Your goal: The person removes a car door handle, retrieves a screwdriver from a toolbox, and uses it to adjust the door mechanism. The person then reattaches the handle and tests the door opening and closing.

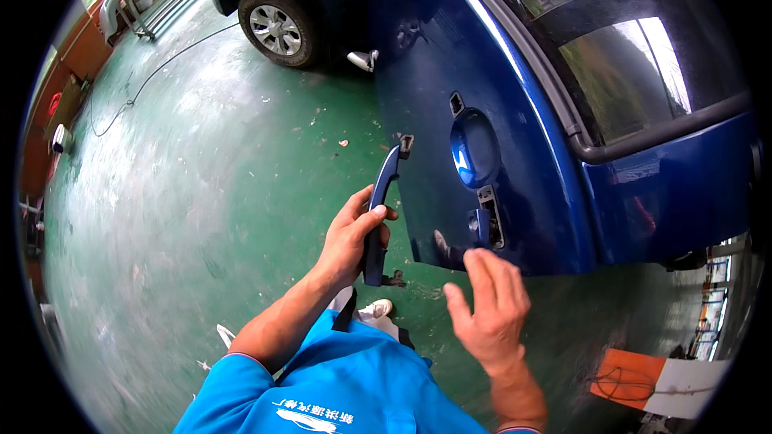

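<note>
Head view: two bare hands are positioned in front of a dark blue vehicle door (434,56). The left hand (354,233) grips a dark blue door handle (374,253) near its middle, with the thumb laid across it and the fingers curled around it. The handle is held lengthwise, one end pointing away from the body and the other toward it. A dark bracket (406,145) projects to the right at the far end; a second bracket (394,279) projects at the near end, below the left hand.

The right hand (490,305) holds nothing visible; its fingers are extended close together and the thumb is spread apart. Its fingertips are just below a small blue cover piece (480,227), which is located at the lower slot (494,221) of the door. Contact between fingertips and cover piece cannot be determined.

Beyond the right hand, above the lower slot, is an oval recess (474,153); farther on is a small upper slot (457,104). Well beyond the left hand, a wheel (277,28) rests on the green floor (217,161). An orange and white board (631,382) is to the right of the right hand.
</note>
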